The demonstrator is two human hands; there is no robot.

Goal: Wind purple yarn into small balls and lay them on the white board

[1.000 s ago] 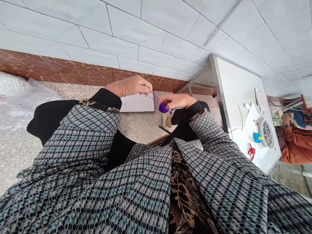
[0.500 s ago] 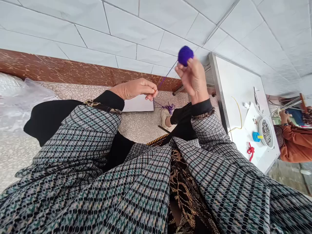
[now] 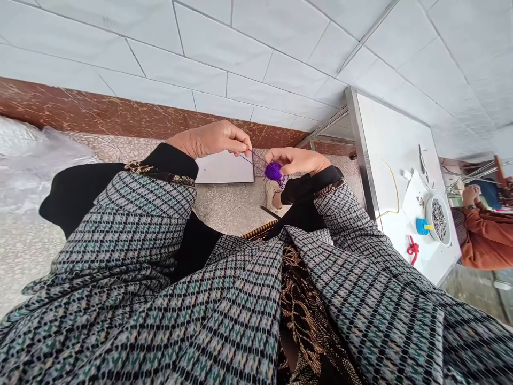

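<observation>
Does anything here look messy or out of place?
Only slightly: a loose tangle of purple thread hangs just below the purple ball in the right hand, while the left hand pinches the strand. Nothing looks spilled or broken.

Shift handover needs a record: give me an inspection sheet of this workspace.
Surface: speckled stone floor; white metal-edged table to the right.
Job's things: small purple ball of thread, purple strand running to the left hand.
Clutter: white flat board, crumpled clear plastic sheet, round white tray, red cord.
Hands: left hand pinches the strand; right hand holds the ball.
Cables: yellow cord on the table.
Surroundings: white tiled wall; another person's orange sleeve.
</observation>
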